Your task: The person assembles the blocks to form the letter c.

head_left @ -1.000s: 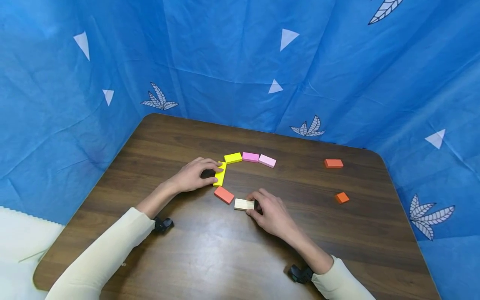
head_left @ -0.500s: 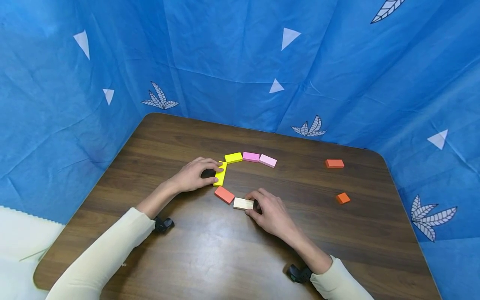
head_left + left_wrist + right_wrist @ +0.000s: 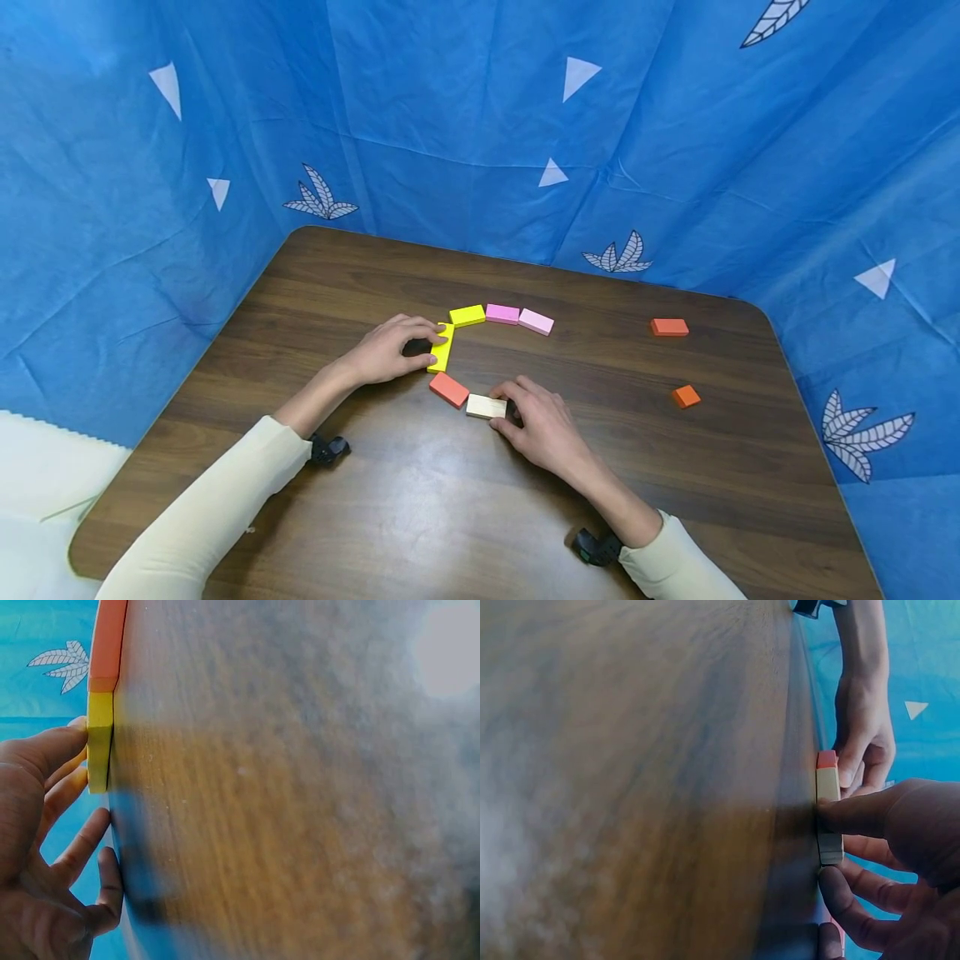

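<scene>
In the head view my left hand (image 3: 390, 348) holds a yellow block (image 3: 441, 350) by thumb and fingers at the left of a curved row. Just below it lies a coral-red block (image 3: 449, 389), and in the left wrist view the yellow block (image 3: 99, 742) sits end to end with that red block (image 3: 109, 645). Between thumb and fingers, my right hand (image 3: 543, 423) pinches a pale, unpainted wooden block (image 3: 485, 407), whose left end is right at the red block. In the right wrist view the thumb lies along the side of the pale block (image 3: 827, 784).
Another yellow block (image 3: 467, 316), a pink block (image 3: 502, 314) and a light pink block (image 3: 536, 322) continue the curve at the top. Farther right on the brown wooden table (image 3: 360, 517) lie a red block (image 3: 670, 327) and an orange block (image 3: 686, 397). A blue curtain (image 3: 450, 125) hangs behind.
My right hand has slid the pale wooden block slightly left, closer to the red block. The left hand stays on the yellow block.
</scene>
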Demonstrator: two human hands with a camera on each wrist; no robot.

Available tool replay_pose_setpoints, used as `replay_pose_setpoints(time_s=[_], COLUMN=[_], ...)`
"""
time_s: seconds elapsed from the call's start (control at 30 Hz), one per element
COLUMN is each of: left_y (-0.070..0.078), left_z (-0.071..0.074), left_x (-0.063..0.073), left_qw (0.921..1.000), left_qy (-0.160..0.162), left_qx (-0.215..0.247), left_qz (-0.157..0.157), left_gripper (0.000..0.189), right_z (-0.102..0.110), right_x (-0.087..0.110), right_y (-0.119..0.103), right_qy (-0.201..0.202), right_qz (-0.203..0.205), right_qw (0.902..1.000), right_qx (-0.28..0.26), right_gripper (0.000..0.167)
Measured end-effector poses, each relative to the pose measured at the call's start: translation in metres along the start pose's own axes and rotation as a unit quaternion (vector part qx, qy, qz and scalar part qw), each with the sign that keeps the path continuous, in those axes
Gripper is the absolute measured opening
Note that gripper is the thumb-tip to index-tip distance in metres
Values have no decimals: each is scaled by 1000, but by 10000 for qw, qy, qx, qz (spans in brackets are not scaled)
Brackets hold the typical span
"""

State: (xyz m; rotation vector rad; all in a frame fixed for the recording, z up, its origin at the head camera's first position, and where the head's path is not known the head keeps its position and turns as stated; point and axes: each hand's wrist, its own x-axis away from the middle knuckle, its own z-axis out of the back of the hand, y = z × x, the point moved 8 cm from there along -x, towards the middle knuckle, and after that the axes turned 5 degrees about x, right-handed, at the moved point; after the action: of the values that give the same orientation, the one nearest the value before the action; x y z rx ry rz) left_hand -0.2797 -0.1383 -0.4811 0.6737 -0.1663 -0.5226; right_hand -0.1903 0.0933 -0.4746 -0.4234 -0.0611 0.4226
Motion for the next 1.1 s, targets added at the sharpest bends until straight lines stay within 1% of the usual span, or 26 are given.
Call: replay_pose_setpoints(time_s=[0.2,0.37,0.5,0.63,0.73,0.83,0.93,1.1], left_y=[0,1,-1,0,1,1,1,1], left_z=[0,0,-1,0,-1,-2,-2,-1], left_x=[0,1,1,1,1,0,1,1], left_qw=[10000,10000,10000,10000,10000,10000,10000,10000], left_qy=[8,-3,-11,-1,-7,-25,-15,8], left_qx=[20,28,35,33,47,58,63,31], left_qz=[8,19,58,33,23,33,17,-12], left_gripper=[38,38,39,38,38,39,39,38], right_z=[1,1,5,16,29,40,51,72], right_x=[0,2,4,8,11,12,11,10], right_y=[0,1,7,20,35,58,86,138], right_qy=[47,42,13,59,186,360,520,697], right_qz=[22,99,85,-1,-83,-168,-326,-813], right_qw=[10000,9999,9993,9974,9971,9976,9974,9942], right_qx=[-19,-77,-375,-718,-731,-565,-377,-105], right_gripper=[35,40,39,36,36,36,34,31])
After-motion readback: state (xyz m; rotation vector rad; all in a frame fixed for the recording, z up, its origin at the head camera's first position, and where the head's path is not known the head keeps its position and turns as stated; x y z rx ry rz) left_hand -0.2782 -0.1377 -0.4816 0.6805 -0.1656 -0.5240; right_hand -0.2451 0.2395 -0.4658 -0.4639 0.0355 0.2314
